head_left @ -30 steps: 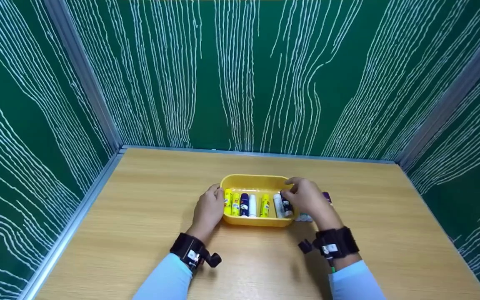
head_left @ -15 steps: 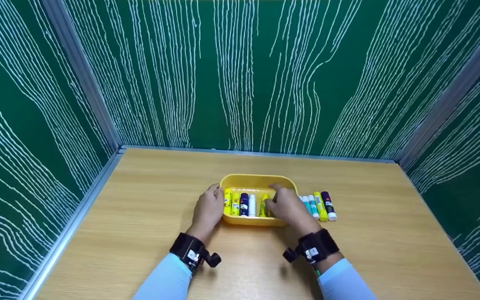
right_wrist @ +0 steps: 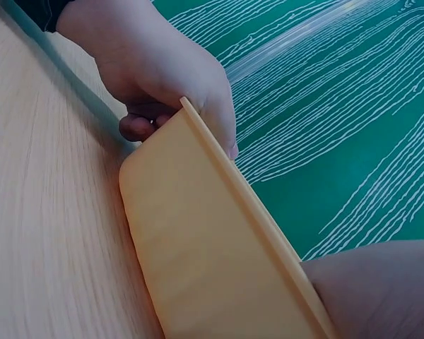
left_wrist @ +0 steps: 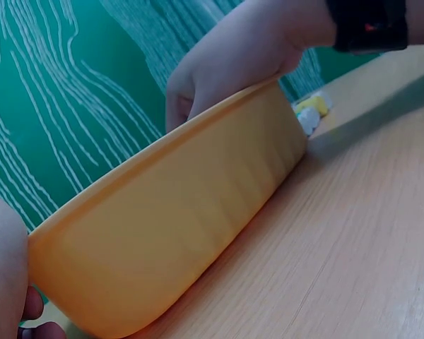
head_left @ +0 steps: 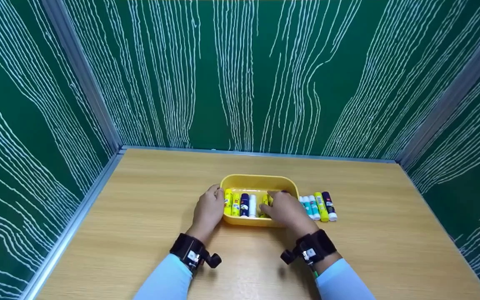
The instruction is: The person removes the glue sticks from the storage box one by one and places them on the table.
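Left hand (head_left: pixel 209 210) pinches the tub (head_left: pixel 258 181), best held steady; right hand (head_left: pixel 286 209) dips in beside a yellow stick (head_left: pixel 264 199), any pinch hidden.

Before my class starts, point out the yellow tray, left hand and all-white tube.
Yellow tray (left_wrist: pixel 173 212): left wrist view, outer wall.
Left hand (head_left: pixel 208 208): head view, back of hand.
All-white tube (head_left: pixel 252 206): head view, its middle.

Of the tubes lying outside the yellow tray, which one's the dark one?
The rightmost tube, dark purple with a white end. Beside it lies a yellow tube; the remaining tubes in view are teal and white.
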{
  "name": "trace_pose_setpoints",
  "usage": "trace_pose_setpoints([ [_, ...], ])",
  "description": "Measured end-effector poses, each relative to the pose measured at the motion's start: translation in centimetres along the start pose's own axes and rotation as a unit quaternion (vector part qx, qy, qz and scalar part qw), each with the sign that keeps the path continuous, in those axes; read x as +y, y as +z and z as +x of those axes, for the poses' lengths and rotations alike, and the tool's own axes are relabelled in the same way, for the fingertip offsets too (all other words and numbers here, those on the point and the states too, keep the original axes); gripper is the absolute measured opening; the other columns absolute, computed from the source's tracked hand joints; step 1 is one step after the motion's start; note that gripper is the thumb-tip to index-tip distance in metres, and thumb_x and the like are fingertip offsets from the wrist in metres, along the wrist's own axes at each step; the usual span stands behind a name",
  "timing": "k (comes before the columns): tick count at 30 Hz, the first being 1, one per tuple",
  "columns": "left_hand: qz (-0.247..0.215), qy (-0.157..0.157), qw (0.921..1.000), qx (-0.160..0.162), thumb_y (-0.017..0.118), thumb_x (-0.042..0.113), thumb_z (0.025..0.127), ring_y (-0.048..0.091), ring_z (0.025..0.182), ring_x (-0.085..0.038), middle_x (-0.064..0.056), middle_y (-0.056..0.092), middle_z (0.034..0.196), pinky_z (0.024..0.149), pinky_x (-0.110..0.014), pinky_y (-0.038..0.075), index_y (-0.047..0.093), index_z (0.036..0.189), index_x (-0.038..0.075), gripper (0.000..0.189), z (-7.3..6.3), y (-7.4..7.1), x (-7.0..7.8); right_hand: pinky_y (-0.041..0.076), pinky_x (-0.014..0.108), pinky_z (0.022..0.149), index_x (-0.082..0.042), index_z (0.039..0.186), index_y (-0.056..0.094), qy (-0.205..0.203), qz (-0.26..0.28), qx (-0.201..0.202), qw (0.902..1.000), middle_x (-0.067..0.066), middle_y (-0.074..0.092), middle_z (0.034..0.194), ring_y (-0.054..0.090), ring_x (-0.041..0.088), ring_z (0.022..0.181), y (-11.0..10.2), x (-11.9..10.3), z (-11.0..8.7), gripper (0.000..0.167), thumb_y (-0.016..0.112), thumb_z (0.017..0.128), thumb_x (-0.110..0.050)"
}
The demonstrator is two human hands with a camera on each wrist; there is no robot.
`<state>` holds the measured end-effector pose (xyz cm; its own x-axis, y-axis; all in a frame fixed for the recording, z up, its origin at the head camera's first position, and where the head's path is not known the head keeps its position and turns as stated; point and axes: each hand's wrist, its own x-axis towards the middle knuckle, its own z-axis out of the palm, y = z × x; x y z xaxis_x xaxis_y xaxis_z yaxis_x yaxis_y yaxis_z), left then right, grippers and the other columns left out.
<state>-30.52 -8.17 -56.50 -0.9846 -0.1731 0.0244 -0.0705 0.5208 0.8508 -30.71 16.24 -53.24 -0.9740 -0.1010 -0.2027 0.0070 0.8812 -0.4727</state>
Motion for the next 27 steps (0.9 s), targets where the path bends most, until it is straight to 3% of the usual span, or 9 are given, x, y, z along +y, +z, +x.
trace_pose_setpoints([
  [6, 0.001, 0.004, 1.0000, -0.001, 0.050, 0.033, 0.121, 0.071, 0.139, -0.032, -0.017, 0.074, 0.152, 0.123, -0.055, 0.055, 0.067, 0.155, 0.006, 0.047, 0.01, 0.04, -0.03, 0.048, 0.036, 0.076, -0.013, 0.166, 0.059, -0.003, -0.008, 0.003, 1.0000, 0.006, 0.057, 0.084, 0.064, 0.023, 0.077, 0.18, 0.19, 0.01, 0.070, 0.077, 0.108, -0.048],
  [13, 0.001, 0.002, 1.0000, -0.002, 0.049, 0.034, 0.121, 0.069, 0.144, -0.034, -0.018, 0.072, 0.155, 0.126, -0.056, 0.053, 0.066, 0.156, 0.006, 0.048, 0.00, 0.07, -0.07, 0.051, 0.037, 0.079, -0.014, 0.160, 0.064, 0.012, 0.009, 0.000, 0.9999, 0.007, 0.071, 0.099, 0.068, 0.024, 0.090, 0.17, 0.04, -0.14, 0.064, 0.078, 0.107, -0.048],
  [21, -0.001, -0.009, 1.0000, -0.004, 0.049, 0.034, 0.121, 0.070, 0.142, -0.033, -0.017, 0.072, 0.155, 0.125, -0.055, 0.053, 0.065, 0.158, 0.007, 0.048, -0.03, 0.15, -0.06, 0.050, 0.033, 0.071, -0.023, 0.151, 0.059, 0.028, 0.042, -0.006, 0.9987, 0.010, 0.067, 0.096, 0.068, 0.026, 0.083, -0.10, -0.28, -0.48, 0.055, 0.082, 0.106, -0.045],
  [27, 0.004, 0.003, 1.0000, 0.000, 0.050, 0.033, 0.121, 0.073, 0.136, -0.032, -0.016, 0.075, 0.149, 0.121, -0.055, 0.056, 0.067, 0.155, 0.007, 0.046, 0.03, 0.10, -0.17, 0.050, 0.033, 0.071, -0.026, 0.139, 0.056, 0.026, 0.073, 0.009, 0.9970, 0.009, 0.068, 0.099, 0.067, 0.026, 0.086, -0.04, -0.19, -0.15, 0.048, 0.085, 0.104, -0.043],
])
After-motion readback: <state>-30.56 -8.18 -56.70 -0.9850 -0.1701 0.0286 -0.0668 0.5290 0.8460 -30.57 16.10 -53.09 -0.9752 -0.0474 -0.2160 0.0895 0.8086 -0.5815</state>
